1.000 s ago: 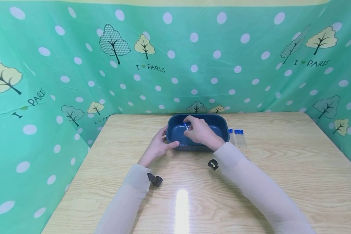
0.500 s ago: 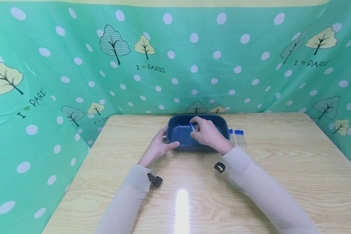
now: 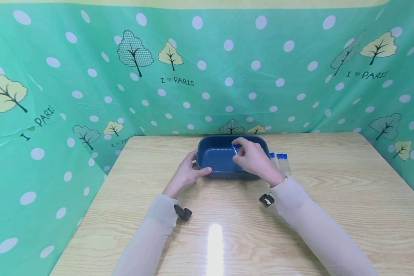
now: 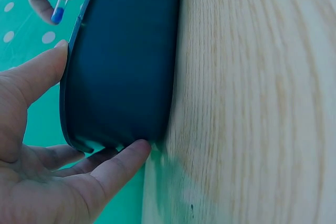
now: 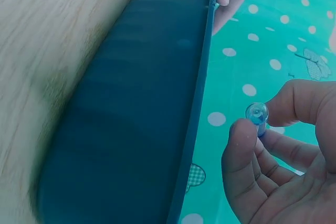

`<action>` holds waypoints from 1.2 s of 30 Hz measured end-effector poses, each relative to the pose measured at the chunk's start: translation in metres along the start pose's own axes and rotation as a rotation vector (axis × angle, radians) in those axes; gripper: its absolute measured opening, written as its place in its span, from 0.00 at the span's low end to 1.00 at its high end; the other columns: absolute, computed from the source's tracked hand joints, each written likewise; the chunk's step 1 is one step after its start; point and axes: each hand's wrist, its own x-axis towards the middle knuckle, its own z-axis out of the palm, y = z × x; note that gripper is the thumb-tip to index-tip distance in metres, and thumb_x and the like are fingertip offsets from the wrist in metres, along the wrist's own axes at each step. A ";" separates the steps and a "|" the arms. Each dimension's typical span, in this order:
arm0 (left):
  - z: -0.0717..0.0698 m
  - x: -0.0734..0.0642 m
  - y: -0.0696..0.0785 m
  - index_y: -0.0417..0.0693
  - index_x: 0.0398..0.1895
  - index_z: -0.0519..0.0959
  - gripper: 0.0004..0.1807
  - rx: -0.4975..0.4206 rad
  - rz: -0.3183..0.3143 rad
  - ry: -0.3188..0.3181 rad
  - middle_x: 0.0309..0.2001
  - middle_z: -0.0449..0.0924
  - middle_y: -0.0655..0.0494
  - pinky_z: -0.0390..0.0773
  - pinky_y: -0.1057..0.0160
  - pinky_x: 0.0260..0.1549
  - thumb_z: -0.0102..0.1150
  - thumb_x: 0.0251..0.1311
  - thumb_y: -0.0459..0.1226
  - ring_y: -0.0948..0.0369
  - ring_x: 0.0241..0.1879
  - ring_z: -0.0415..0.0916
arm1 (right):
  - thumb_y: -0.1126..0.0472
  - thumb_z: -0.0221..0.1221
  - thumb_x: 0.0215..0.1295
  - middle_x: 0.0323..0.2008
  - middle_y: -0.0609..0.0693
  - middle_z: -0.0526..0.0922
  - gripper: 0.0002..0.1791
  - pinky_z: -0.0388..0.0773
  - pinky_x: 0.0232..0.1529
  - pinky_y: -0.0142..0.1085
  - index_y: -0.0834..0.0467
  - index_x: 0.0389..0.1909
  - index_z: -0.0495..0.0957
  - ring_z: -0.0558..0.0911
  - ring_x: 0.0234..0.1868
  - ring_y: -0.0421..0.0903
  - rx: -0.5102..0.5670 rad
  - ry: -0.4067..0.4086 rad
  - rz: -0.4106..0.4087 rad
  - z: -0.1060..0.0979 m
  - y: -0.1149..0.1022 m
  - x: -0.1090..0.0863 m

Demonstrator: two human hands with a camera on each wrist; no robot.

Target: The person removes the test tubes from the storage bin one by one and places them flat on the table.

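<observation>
A dark blue plastic basin (image 3: 215,160) stands on the table near its back edge. At its left end my left hand (image 3: 186,171) grips it, thumb on the rim and fingers around the outer wall, as the left wrist view also shows. Over the right half of the basin, my right hand (image 3: 254,158) pinches a clear test tube with a blue cap (image 4: 58,15). The tube (image 3: 235,150) tilts, cap end up and to the left. In the right wrist view, the rounded bottom of the tube (image 5: 256,113) points at the camera between thumb and fingers.
Several capped clear tubes (image 3: 284,165) lie side by side on the wooden table (image 3: 338,180), just right of the basin. A green dotted curtain (image 3: 227,84) hangs behind the table and down both sides. A bright light reflection lies on the front of the table.
My right hand has moved to the right over the basin, carrying the pinched test tube along. My left hand and the basin have stayed in place.
</observation>
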 end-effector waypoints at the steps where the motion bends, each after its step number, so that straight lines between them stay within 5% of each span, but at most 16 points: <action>1: 0.000 0.000 0.000 0.51 0.73 0.55 0.49 0.000 0.003 0.002 0.66 0.64 0.46 0.71 0.50 0.58 0.73 0.49 0.45 0.47 0.62 0.66 | 0.63 0.56 0.59 0.24 0.50 0.75 0.27 0.69 0.21 0.38 0.54 0.62 0.69 0.72 0.17 0.46 -0.003 0.005 -0.001 -0.001 0.001 -0.001; 36: 0.000 0.001 0.000 0.48 0.73 0.55 0.51 -0.010 0.012 -0.005 0.66 0.63 0.44 0.68 0.50 0.60 0.73 0.48 0.45 0.46 0.62 0.67 | 0.65 0.56 0.58 0.29 0.52 0.76 0.28 0.72 0.24 0.39 0.59 0.63 0.67 0.74 0.24 0.48 -0.010 0.053 0.038 -0.030 0.036 -0.020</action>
